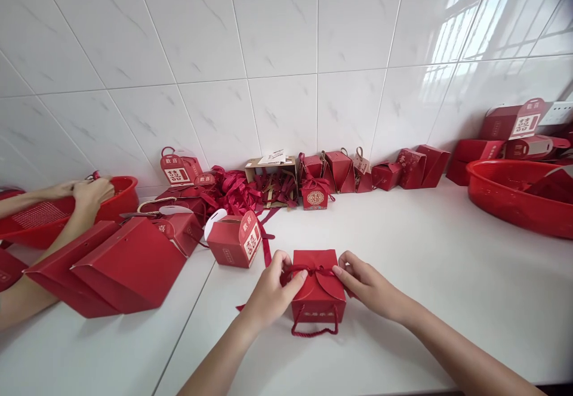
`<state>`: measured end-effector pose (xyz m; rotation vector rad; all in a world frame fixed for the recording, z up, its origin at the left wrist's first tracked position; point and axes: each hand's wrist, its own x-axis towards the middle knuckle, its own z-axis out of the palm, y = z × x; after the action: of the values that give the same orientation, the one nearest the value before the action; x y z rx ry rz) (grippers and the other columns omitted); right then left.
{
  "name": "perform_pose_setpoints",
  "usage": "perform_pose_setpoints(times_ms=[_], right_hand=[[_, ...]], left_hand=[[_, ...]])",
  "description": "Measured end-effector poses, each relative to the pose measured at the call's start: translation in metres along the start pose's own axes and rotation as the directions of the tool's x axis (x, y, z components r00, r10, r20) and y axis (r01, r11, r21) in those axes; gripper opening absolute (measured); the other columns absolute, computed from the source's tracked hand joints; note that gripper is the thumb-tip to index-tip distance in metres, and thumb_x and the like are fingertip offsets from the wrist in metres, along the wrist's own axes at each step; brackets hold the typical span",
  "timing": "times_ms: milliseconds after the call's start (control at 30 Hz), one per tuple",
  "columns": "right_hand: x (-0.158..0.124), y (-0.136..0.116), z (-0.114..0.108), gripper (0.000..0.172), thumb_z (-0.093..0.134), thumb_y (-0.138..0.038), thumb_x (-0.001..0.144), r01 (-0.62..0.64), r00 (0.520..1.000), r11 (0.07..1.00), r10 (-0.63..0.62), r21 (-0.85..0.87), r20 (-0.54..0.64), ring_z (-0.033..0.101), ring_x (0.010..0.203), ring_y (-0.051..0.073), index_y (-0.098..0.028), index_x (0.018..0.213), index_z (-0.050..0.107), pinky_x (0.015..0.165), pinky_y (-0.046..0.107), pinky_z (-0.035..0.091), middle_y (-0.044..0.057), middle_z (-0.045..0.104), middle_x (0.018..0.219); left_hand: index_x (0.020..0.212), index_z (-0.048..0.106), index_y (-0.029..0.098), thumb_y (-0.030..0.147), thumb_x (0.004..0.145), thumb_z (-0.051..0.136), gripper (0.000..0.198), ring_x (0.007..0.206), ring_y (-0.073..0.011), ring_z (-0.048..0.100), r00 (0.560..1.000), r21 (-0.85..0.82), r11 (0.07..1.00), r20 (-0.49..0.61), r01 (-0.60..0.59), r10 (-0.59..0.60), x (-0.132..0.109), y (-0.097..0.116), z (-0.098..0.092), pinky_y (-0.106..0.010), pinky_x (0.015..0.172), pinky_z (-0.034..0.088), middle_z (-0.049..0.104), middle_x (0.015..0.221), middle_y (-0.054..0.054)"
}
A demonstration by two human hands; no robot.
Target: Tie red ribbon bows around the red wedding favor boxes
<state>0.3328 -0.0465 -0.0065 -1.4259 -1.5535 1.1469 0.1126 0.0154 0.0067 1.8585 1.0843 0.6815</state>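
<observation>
Our left hand [274, 291] and right hand [369, 282] each pinch the red ribbon [311, 271] knotted across a red gift box [317, 293], near centre on the counter [416, 253] | its pale side lettering [319, 313]: too blurred for us to read | left, a red carton [230, 241] marked 歡喜 and 囍

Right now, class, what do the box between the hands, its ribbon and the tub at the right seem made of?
Box: probably smooth, low-sheen card, judging by its thin curved flaps and sharp creases. Ribbon: likely soft fabric, since it gathers into a small knot; finish unclear. Tub: apparently glossy plastic, its moulded rim catching light.
</observation>
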Motion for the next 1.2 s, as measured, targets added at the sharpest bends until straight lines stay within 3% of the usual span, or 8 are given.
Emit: perform_pose_setpoints(times_ms=[233,467,600,733,867,967,1033,1200], right_hand=[[-0.001,0.0,-0.024,0.04,0.051,-0.061,0.088,0.066,0.997,0.989,-0.071,-0.136,-0.034,0.025,0.05,0.009,-0.022,0.082,0.048,0.049,0.025,0.02,-0.01,0.031,0.05],[-0.005,-0.003,-0.037,0.057,0.038,-0.065,0.092,-0.137,0.983,0.988,0.144,-0.066,0.114,0.048,0.061,0.014,-0.018,0.075,0.063,0.064,0.03,0.038,0.002,0.06,0.068],[-0.001,-0.004,-0.039,0.061,0.039,-0.065,0.092,-0.215,0.959,0.97,0.189,0.11,0.209,0.056,0.067,0.015,-0.016,0.067,0.065,0.07,0.029,0.039,0.004,0.064,0.068],[0.0,-0.008,-0.045,0.044,0.063,-0.055,0.084,-0.267,0.948,0.915,0.192,0.302,0.255,0.053,0.062,0.012,-0.015,0.066,0.06,0.06,0.025,0.033,0.001,0.06,0.063],[-0.006,-0.023,-0.053,0.033,0.064,-0.047,0.085,-0.188,0.967,0.881,0.089,0.434,0.239,0.052,0.064,0.012,-0.015,0.077,0.065,0.057,0.026,0.033,0.003,0.063,0.069],[-0.009,-0.034,-0.056,0.036,0.06,-0.047,0.088,-0.155,0.968,0.893,0.053,0.423,0.244,0.054,0.068,0.013,-0.013,0.082,0.069,0.059,0.026,0.036,0.007,0.066,0.077],[-0.01,-0.039,-0.055,0.038,0.059,-0.049,0.089,-0.146,0.964,0.911,0.044,0.385,0.261,0.057,0.072,0.015,-0.013,0.082,0.069,0.061,0.027,0.038,0.007,0.067,0.079],[-0.019,-0.042,-0.051,0.045,0.056,-0.058,0.088,-0.083,0.976,0.989,0.055,0.126,0.209,0.061,0.071,0.017,-0.015,0.083,0.069,0.075,0.034,0.045,0.004,0.067,0.075]], left_hand=[[0.056,0.031,0.021,0.06,0.084,0.051,0.051,0.056,-0.0113,0.03,0.996,0.056,0.997,0.071,0.048,-0.052,0.004,-0.004,-0.025,-0.026,0.055,0.025,0.027,0.057,0.006],[0.067,0.054,0.02,0.052,0.084,0.05,0.036,0.058,-0.0162,0.046,0.991,0.104,0.987,0.052,0.12,-0.126,0.015,-0.008,-0.047,-0.027,0.057,0.035,0.05,0.06,0.002],[0.081,0.062,0.022,0.04,0.087,0.053,0.021,0.09,-0.0215,0.056,0.988,0.221,0.972,-0.112,-0.083,0.11,0.009,0.016,-0.035,-0.032,0.083,0.042,0.062,0.092,-0.004],[0.09,0.066,0.023,0.026,0.086,0.056,0.011,0.096,-0.0205,0.059,0.934,0.252,0.9,0.056,-0.355,0.352,0.001,0.043,-0.009,-0.034,0.089,0.044,0.062,0.1,-0.005],[0.096,0.064,0.022,0.02,0.081,0.061,0.015,0.091,-0.0209,0.06,0.929,0.234,0.902,0.168,-0.364,0.331,0.002,0.053,0.013,-0.033,0.079,0.048,0.064,0.101,-0.005],[0.081,0.059,0.021,0.018,0.08,0.062,0.004,0.083,-0.0205,0.059,0.937,0.279,0.895,0.121,-0.349,0.328,0.007,0.053,0.022,-0.032,0.072,0.046,0.064,0.088,-0.004],[0.073,0.052,0.021,0.017,0.081,0.06,0.012,0.078,-0.0194,0.058,0.938,0.274,0.898,0.075,-0.345,0.337,0.01,0.051,0.023,-0.031,0.069,0.046,0.061,0.08,-0.002],[0.074,0.047,0.022,0.01,0.079,0.051,0.014,0.072,-0.0163,0.057,0.923,0.256,0.895,-0.023,-0.365,0.383,0.01,0.043,0.021,-0.028,0.065,0.047,0.059,0.075,0.0]])
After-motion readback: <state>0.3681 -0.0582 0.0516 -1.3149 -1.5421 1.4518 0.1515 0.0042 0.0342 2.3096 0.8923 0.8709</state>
